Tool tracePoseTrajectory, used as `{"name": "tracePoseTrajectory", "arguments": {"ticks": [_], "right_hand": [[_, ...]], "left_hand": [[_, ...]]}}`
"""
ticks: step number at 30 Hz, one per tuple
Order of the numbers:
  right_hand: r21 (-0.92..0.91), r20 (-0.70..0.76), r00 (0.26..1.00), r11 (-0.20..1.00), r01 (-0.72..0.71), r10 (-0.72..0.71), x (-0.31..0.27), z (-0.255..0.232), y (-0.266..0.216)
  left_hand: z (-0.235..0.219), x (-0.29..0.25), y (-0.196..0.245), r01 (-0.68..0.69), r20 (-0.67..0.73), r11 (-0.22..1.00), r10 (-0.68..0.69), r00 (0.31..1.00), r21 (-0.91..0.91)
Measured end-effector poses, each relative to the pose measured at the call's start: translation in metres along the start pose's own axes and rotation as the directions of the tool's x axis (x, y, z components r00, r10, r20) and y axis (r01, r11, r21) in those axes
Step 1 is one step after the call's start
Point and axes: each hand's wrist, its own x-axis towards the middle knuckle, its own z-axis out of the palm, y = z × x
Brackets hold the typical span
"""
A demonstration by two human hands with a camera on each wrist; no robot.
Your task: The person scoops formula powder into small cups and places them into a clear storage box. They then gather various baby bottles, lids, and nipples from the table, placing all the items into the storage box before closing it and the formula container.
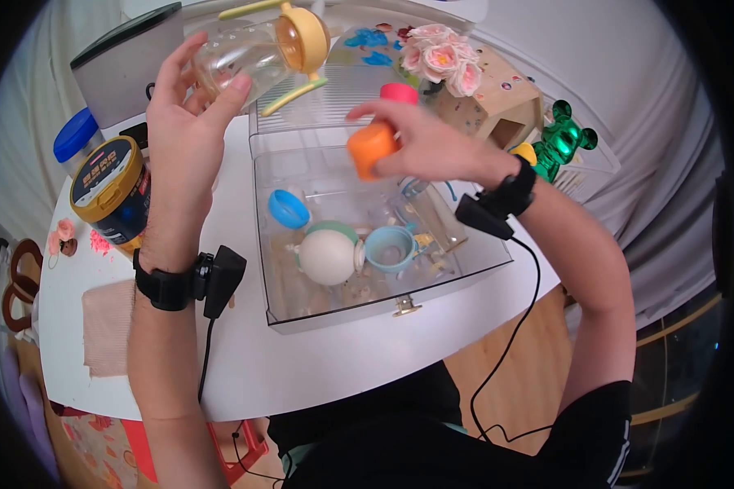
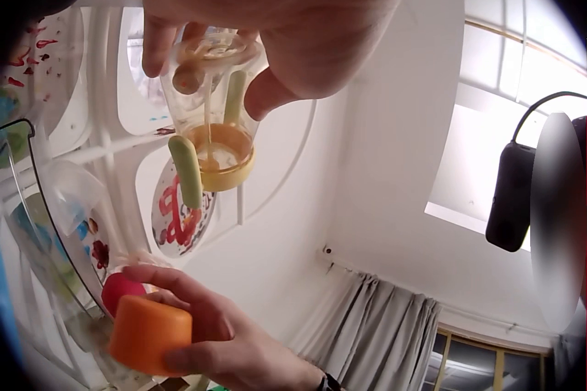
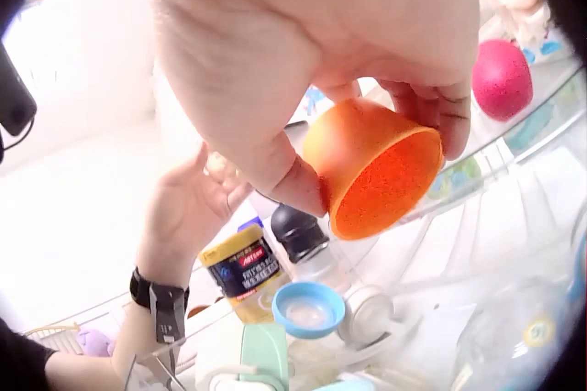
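Note:
The left hand [image 1: 189,134] grips a clear bottle [image 1: 249,61] with a yellow collar and green handles, raised above the table's back left. In the left wrist view the bottle [image 2: 206,98] hangs between the thumb and fingers. The right hand [image 1: 428,147] pinches an orange cup [image 1: 371,150] over the open clear box [image 1: 302,318]. The right wrist view shows the cup's [image 3: 367,166] open mouth tilted, with thumb and fingers on its sides. Just behind it is a pink-red rounded piece [image 3: 502,80]. A white ball-like piece [image 1: 327,257], blue ring [image 1: 289,209] and light blue cup [image 1: 390,249] lie inside the box.
A dark tub with a yellow rim [image 1: 110,183] and a blue-lidded jar [image 1: 77,135] stand at the left, by a folded pink cloth [image 1: 108,328]. Pink flowers [image 1: 442,59], a cardboard house [image 1: 493,98] and a green bear figure [image 1: 563,140] are at the back right.

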Motion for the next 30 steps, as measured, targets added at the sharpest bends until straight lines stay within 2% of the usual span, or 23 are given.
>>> {"name": "tracePoseTrajectory", "arguments": {"ticks": [3, 6, 9, 12, 15, 16, 19, 30], "right_hand": [[0.134, -0.189, 0.974, 0.979, 0.152, -0.126, -0.001, -0.028, 0.029], [0.263, -0.386, 0.922, 0.953, 0.150, -0.039, -0.011, -0.047, 0.032], [0.340, -0.470, 0.882, 0.918, 0.203, -0.020, -0.016, -0.049, 0.031], [0.397, -0.437, 0.900, 0.894, 0.205, -0.012, -0.023, -0.042, 0.026], [0.487, -0.353, 0.926, 0.819, 0.304, -0.135, -0.021, -0.038, 0.022], [0.499, -0.351, 0.927, 0.812, 0.304, -0.131, -0.023, -0.036, 0.017], [0.461, -0.313, 0.928, 0.823, 0.333, -0.201, -0.027, -0.034, 0.011], [0.307, -0.331, 0.909, 0.882, 0.357, -0.253, -0.043, -0.019, 0.001]], "left_hand": [[0.002, -0.002, 0.001, 0.062, 0.044, 0.998, -0.061, 0.997, 0.000], [0.001, -0.003, -0.002, 0.135, 0.107, 0.990, -0.139, 0.985, 0.039], [0.001, -0.004, -0.001, 0.204, 0.171, 0.978, -0.208, 0.963, 0.041], [0.005, -0.007, 0.002, 0.248, 0.244, 0.968, -0.246, 0.938, 0.020], [0.009, -0.010, 0.003, 0.245, 0.302, 0.969, -0.238, 0.923, 0.017], [0.009, -0.010, 0.001, 0.241, 0.321, 0.970, -0.233, 0.918, 0.015], [0.011, -0.012, -0.004, 0.241, 0.365, 0.971, -0.221, 0.904, -0.008], [0.005, -0.011, -0.003, 0.229, 0.455, 0.974, -0.200, 0.868, -0.008]]}}
